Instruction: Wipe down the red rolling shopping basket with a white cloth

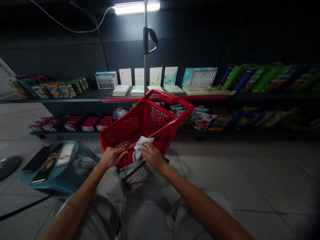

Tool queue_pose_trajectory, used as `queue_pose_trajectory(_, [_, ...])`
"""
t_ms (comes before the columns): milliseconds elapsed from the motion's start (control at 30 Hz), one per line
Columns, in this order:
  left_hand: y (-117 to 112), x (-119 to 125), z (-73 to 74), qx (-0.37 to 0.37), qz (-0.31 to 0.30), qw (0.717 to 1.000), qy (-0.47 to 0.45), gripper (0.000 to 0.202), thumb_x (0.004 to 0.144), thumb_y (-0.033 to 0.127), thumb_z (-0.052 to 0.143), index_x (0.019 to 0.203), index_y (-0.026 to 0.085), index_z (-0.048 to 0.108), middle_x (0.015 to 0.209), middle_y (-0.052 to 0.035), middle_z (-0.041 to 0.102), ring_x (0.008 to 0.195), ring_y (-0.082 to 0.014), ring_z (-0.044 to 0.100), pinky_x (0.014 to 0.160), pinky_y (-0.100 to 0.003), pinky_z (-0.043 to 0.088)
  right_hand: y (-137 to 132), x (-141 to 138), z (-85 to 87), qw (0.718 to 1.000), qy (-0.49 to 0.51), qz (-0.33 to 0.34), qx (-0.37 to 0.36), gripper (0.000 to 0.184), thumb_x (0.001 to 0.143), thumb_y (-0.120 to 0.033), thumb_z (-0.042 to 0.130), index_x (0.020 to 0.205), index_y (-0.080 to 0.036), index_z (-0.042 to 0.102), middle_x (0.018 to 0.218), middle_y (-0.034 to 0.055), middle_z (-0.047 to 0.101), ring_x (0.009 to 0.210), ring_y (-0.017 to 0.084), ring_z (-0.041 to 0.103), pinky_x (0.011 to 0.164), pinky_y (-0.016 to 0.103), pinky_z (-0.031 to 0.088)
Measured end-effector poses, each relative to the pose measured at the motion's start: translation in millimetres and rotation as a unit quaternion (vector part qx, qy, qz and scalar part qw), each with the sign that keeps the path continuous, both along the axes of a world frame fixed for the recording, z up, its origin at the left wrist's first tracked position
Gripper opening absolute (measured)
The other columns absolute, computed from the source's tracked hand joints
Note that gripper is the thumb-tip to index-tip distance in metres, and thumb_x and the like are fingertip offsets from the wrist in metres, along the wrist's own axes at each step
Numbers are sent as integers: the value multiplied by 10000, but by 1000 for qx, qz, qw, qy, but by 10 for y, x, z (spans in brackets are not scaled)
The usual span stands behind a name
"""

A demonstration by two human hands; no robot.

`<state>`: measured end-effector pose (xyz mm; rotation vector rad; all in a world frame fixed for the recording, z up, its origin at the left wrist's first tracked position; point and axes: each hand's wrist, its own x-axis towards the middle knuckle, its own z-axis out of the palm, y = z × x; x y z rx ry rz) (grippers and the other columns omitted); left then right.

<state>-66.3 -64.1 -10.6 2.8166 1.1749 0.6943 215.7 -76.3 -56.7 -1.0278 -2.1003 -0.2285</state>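
While a book [46, 163] lies on the teal plastic stool [50, 183] at lower left, the left hand [112, 158] sits at centre on the near rim of a red shopping trolley [172, 101], fingers together, though any grip cannot be told. Just beside it, a bunched white cloth [141, 146] lies on that rim, with the right hand's fingers [150, 151] closed on it. Boxed goods [265, 80] line a dark shelf [272, 96] at upper right.

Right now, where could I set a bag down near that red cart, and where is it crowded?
Floor tiles show right of the red shopping cart, below the lower shelf. More tiles lie left, between that shelf and the teal plastic stool. It is crowded at the cart, where the right hand holds a white cloth, and along the packed shelves.
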Motion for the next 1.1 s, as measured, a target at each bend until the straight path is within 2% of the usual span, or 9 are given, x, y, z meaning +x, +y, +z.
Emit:
queue_pose_trajectory(200, [73,-35,63,-40,-20,999,-19,419,1066,419,485,749,201,652,638,7,674,549,-98,603,561,-241,352,78,435,-20,993,-85,-69,52,168,987,-190,600,987,-227,764,1188,106,684,1055,219,614,915,320,506])
queue_pose_trajectory(300, [182,-69,34,-41,0,999,-23,439,1059,451,488,728,205,641,625,12,660,537,-98,575,553,-245,328,79,662,-4,990,-99,-86,41,153,989,-222,606,985,-225,759,1212,106,691,1054,235,594,922,361,472])
queue_pose_trajectory(433, [349,-51,-17,-23,42,999,-20,494,1056,476,458,662,207,589,579,2,619,522,-118,531,555,-266,293,33,931,50,991,-21,-127,-28,138,960,-238,619,1018,-229,744,1242,116,679,1102,282,564,998,444,442])
queue_pose_trajectory(600, [459,87,-7,-16,66,998,-10,475,1061,483,405,709,221,586,646,-20,653,605,-149,590,583,-272,300,52,1105,25,966,137,-183,-119,164,901,-230,590,1020,-221,702,1169,104,626,1086,263,574,1017,423,483])
queue_pose_trajectory(733, [416,254,-28,25,117,993,-4,473,1066,485,375,736,226,593,657,-35,655,627,-173,590,603,-291,316,170,867,-91,936,258,-203,-127,65,859,-234,587,885,-210,641,1068,93,571,1033,250,564,1036,440,477])
queue_pose_trajectory(867, [330,369,-54,60,157,985,-23,445,1075,462,356,867,221,666,793,-64,702,753,-196,624,700,-313,392,298,325,-217,855,431,-266,-112,63,833,-249,613,881,-214,591,1054,108,545,1027,267,544,1050,467,447])
queue_pose_trajectory(967, [315,355,-64,55,152,985,-50,454,1080,452,344,906,219,692,826,-63,701,806,-196,628,755,-318,413,320,-116,-266,808,507,-269,-134,89,846,-258,597,918,-222,561,1085,115,532,1035,267,532,1058,457,435])
queue_pose_trajectory(1033, [337,312,-79,48,148,985,-69,477,1082,443,337,858,216,690,794,-56,685,793,-186,624,747,-311,409,279,-388,-277,798,526,-251,-152,106,862,-275,594,946,-224,553,1105,119,525,1038,262,528,1048,442,446])
queue_pose_trajectory(1100, [378,263,-109,42,152,984,-82,499,1080,448,342,804,211,683,766,-54,672,768,-179,618,724,-305,401,203,-643,-283,806,525,-213,-170,124,885,-311,607,967,-226,571,1127,123,525,1040,259,534,1036,435,465])
